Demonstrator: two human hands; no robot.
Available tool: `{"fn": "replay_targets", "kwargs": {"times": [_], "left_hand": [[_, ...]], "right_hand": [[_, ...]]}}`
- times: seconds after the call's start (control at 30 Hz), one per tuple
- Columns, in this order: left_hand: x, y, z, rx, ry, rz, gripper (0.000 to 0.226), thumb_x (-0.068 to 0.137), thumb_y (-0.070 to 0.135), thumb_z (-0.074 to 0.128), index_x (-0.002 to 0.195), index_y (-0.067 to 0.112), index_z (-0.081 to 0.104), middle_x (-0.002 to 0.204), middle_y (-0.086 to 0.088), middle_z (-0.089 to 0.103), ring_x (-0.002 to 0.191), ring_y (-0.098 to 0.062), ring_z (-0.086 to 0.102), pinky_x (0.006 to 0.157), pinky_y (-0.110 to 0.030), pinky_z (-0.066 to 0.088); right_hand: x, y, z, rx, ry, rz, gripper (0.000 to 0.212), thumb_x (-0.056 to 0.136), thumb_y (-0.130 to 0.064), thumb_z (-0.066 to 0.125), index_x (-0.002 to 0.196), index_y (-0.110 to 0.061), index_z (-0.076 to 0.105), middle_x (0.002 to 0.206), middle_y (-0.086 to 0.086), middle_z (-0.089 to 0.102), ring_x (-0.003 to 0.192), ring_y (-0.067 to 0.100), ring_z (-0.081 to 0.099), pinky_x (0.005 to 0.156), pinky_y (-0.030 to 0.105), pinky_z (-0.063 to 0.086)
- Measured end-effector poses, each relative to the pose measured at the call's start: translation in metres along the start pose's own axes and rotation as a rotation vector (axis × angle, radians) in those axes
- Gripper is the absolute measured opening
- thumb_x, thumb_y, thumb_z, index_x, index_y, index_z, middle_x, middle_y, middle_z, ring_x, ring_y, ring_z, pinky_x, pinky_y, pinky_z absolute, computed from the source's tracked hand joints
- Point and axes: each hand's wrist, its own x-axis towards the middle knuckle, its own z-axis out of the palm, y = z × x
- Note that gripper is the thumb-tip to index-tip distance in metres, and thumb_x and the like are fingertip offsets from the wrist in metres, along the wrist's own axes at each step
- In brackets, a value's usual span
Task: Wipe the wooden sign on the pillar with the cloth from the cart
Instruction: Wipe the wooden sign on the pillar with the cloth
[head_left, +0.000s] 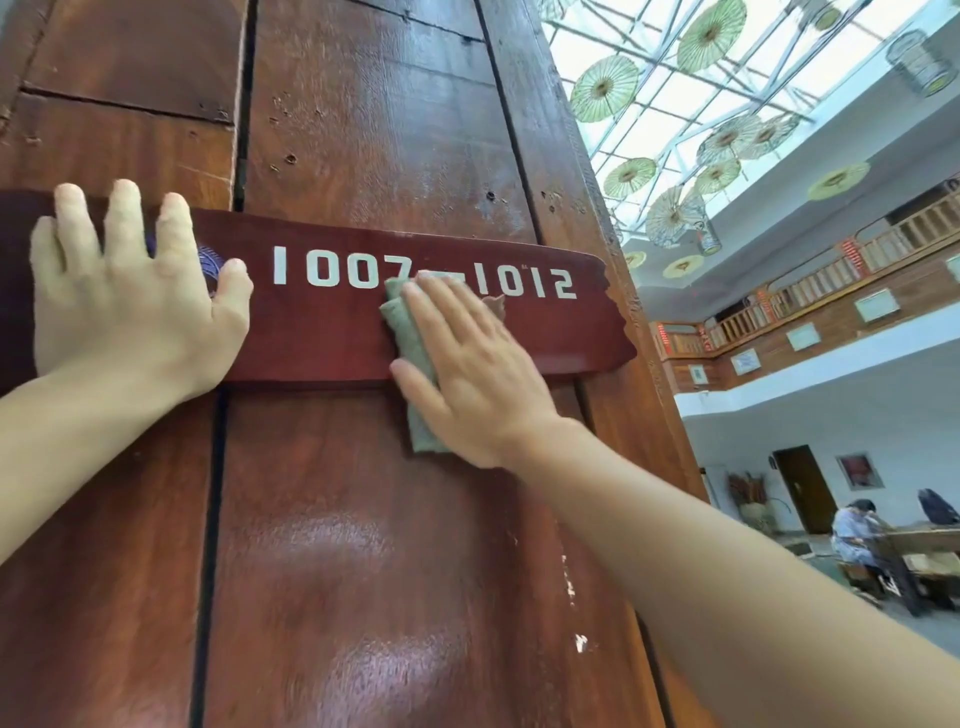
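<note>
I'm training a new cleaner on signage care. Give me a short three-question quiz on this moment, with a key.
1. True or false: the right hand presses the cloth flat against the wooden sign.
2. Multiple choice: where is the left hand?
A. Hanging at the person's side
B. Spread open on the sign's left end
C. Gripping the cloth
3. Fill in: the white figures on the sign read 1007 to ____.

Key: 1 true; 2 B; 3 1012. The cloth is greenish and folded, it covers the dash between the numbers, and its lower end hangs below the sign over the pillar.
</note>
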Motion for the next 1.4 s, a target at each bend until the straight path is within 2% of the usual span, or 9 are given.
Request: {"fn": "replay_targets", "kwargs": {"times": [0.17,0.27,0.43,0.6,0.77,0.9,1.07,1.27,1.4], "left_hand": [[-0.005,0.01,-0.018,0.115,-0.066,0.002,0.075,0.091,0.051,0.032,0.147,0.001,0.038,0.155,-0.032,0.036,0.144,-0.057,0.026,0.116,-0.068,0.021],[-0.007,0.017,-0.025,0.184,-0.148,-0.015,0.08,0.093,0.053,0.027,0.154,0.002,0.031,0.162,-0.03,0.027,0.15,-0.053,0.017,0.121,-0.063,0.015],[-0.006,0.021,-0.03,0.245,-0.25,-0.029,0.084,0.096,0.06,0.026,0.16,0.007,0.016,0.168,-0.025,0.012,0.155,-0.048,0.005,0.125,-0.057,0.007],[-0.003,0.02,-0.034,0.245,-0.308,-0.021,0.081,0.099,0.059,0.022,0.162,0.01,0.008,0.17,-0.021,0.002,0.156,-0.043,-0.004,0.127,-0.053,0.001],[-0.006,0.016,-0.04,0.214,-0.339,0.01,0.073,0.102,0.05,0.019,0.162,0.011,0.005,0.17,-0.021,-0.002,0.157,-0.042,-0.008,0.127,-0.052,-0.001],[-0.008,0.012,-0.042,0.286,-0.358,0.062,0.069,0.102,0.044,0.015,0.162,0.012,0.002,0.17,-0.021,-0.003,0.156,-0.043,-0.008,0.127,-0.053,0.002],[-0.009,0.013,-0.04,0.261,-0.324,0.035,0.07,0.102,0.049,0.016,0.162,0.013,0.01,0.17,-0.021,0.005,0.157,-0.042,-0.001,0.127,-0.053,0.005],[-0.016,0.03,-0.037,0.232,-0.299,-0.099,0.071,0.101,0.051,0.023,0.162,0.015,0.015,0.171,-0.016,0.009,0.158,-0.038,0.003,0.127,-0.051,0.006],[-0.016,0.037,-0.039,0.214,-0.296,-0.14,0.07,0.101,0.048,0.027,0.161,0.013,0.018,0.171,-0.016,0.011,0.157,-0.039,0.004,0.126,-0.053,0.006]], "right_hand": [[0.006,0.038,-0.005,0.083,0.052,0.278,0.071,0.097,-0.053,0.026,0.158,-0.018,0.017,0.167,-0.002,0.013,0.154,0.013,0.003,0.124,0.031,0.0],[0.011,0.039,-0.004,0.099,0.059,0.422,0.07,0.098,-0.049,0.03,0.158,-0.018,0.014,0.168,0.0,0.01,0.154,0.016,0.001,0.124,0.034,0.0],[0.042,0.004,0.0,0.129,0.023,0.651,0.073,0.098,-0.052,0.024,0.158,-0.016,0.003,0.168,0.007,0.001,0.154,0.028,-0.005,0.124,0.042,-0.004],[0.067,-0.036,-0.002,0.141,-0.055,0.48,0.066,0.103,-0.046,0.022,0.159,-0.019,0.0,0.168,0.002,-0.006,0.153,0.029,-0.013,0.123,0.042,-0.007],[0.098,-0.089,0.0,0.277,-0.072,0.222,0.063,0.101,-0.039,0.033,0.159,-0.026,0.01,0.168,-0.003,0.0,0.153,0.027,-0.012,0.117,0.037,-0.014],[0.103,-0.114,0.007,0.347,0.01,0.124,0.059,0.099,-0.034,0.033,0.156,-0.025,0.023,0.167,-0.002,0.013,0.154,0.024,-0.003,0.122,0.04,-0.005],[0.096,-0.092,0.007,0.233,0.023,-0.006,0.056,0.1,-0.034,0.032,0.155,-0.022,0.027,0.165,-0.001,0.022,0.153,0.025,0.008,0.122,0.04,0.004],[0.089,-0.055,0.0,0.156,0.101,0.113,0.053,0.098,-0.031,0.036,0.148,-0.015,0.035,0.148,0.001,0.042,0.138,0.026,0.032,0.119,0.041,0.019],[0.07,-0.015,-0.006,0.177,0.071,0.179,0.055,0.099,-0.033,0.03,0.151,-0.017,0.029,0.153,-0.002,0.035,0.146,0.026,0.021,0.122,0.045,0.016]]}}
